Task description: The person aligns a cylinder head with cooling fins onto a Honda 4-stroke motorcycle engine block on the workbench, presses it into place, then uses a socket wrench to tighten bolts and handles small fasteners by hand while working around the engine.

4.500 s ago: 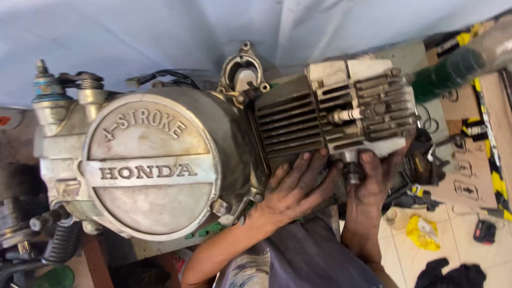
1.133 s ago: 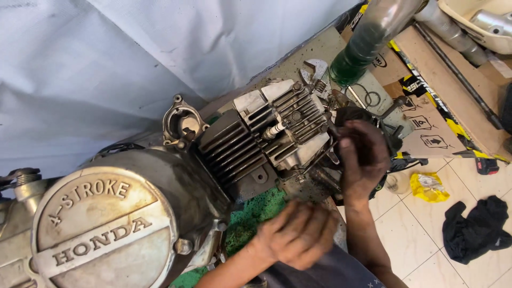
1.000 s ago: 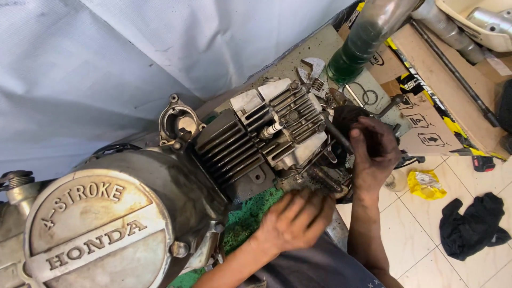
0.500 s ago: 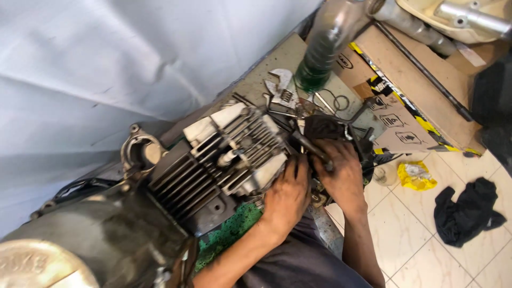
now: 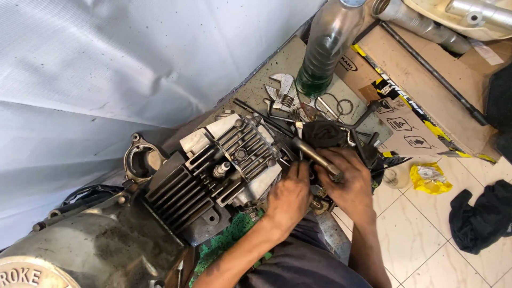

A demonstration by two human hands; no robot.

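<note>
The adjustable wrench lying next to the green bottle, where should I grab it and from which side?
Probably take the adjustable wrench by its handle, the lower end that runs toward the tool pile, coming straight down from above. It lies flat on the board with its jaws pointing up toward the plastic bottle, so that end is crowded, and the handle gives the longer, plainer grip.

Left hand (image 5: pixel 288 194) and right hand (image 5: pixel 346 181) side by side, apparently curled.

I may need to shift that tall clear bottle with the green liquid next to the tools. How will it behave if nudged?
The bottle is tall and narrow, so a push high up would probably tip it. The green liquid fills only its lower part, which may steady the base somewhat. It stands close to the wrench and loose rings, so its footing could be uneven.
</note>
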